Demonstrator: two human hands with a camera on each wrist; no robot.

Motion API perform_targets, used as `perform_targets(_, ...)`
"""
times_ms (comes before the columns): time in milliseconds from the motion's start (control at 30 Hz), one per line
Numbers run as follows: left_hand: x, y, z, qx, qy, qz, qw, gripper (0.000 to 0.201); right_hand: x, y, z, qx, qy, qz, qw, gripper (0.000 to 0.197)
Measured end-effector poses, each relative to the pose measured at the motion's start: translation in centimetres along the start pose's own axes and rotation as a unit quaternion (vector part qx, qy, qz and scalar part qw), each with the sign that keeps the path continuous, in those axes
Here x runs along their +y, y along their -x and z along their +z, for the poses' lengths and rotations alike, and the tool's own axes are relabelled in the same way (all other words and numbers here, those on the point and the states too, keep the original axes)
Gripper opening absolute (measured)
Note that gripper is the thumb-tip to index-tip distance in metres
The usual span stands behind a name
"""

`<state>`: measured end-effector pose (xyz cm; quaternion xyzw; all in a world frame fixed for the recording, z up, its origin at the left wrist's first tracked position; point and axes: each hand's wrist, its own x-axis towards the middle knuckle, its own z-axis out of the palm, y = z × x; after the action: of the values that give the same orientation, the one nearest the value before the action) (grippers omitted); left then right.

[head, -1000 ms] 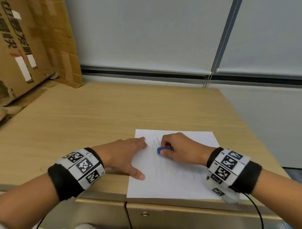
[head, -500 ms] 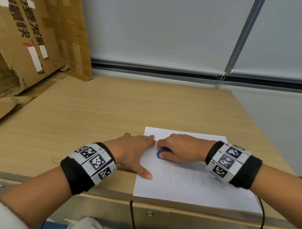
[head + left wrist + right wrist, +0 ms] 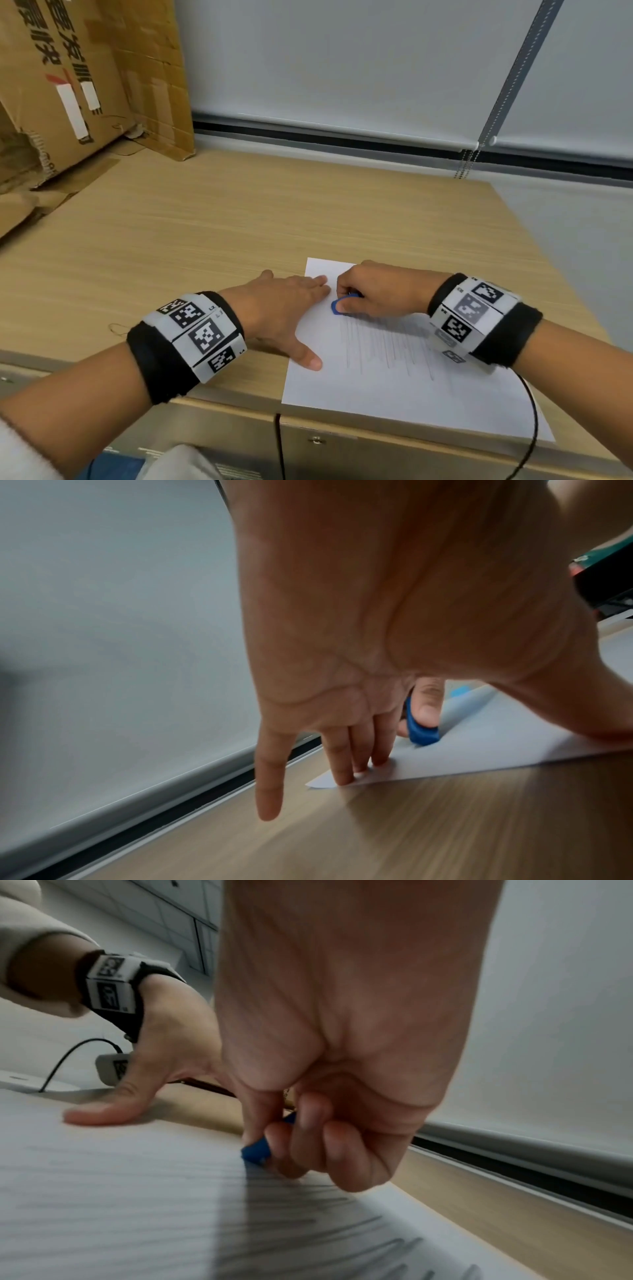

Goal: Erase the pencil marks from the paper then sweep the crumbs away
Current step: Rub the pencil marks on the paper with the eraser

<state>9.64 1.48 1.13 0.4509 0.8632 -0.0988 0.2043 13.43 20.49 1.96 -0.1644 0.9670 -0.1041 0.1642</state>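
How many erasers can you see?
1. The blue eraser is pinched in the right hand, with its tip on the paper at the far end of the pencil marks. No others show.

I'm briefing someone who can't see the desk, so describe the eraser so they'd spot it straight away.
Start at the wooden desk, then the white sheet of paper at its near edge. Near the sheet's far left corner, the right hand pinches a small eraser against the paper, just above the pencil marks. It is the only blue thing on the desk.
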Motion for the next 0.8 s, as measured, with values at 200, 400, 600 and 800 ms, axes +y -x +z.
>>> perform_targets(200,0.1,0.0,-0.2,-0.005,0.000,-0.002,1.000,0.118,-0.9,1.8,0.7,-0.063,-0.003,-0.033,0.997,0.032)
perform_targets(400,0.0,0.2,-0.1,0.001,0.006,-0.002,1.000,0.118,0.1,0.9,0.9,0.032,-0.051,-0.003,0.998,0.022)
perform_targets(600,0.0,0.0,0.1,-0.003,-0.005,0.002,1.000,0.119,-0.7,1.5,0.9,-0.055,-0.058,-0.016,0.997,0.025)
perform_targets(800,-0.2,-0.2,0.2,-0.009,-0.003,-0.003,1.000,0.119,1.5,-2.1,-0.7,0.046,-0.010,0.044,0.998,0.027)
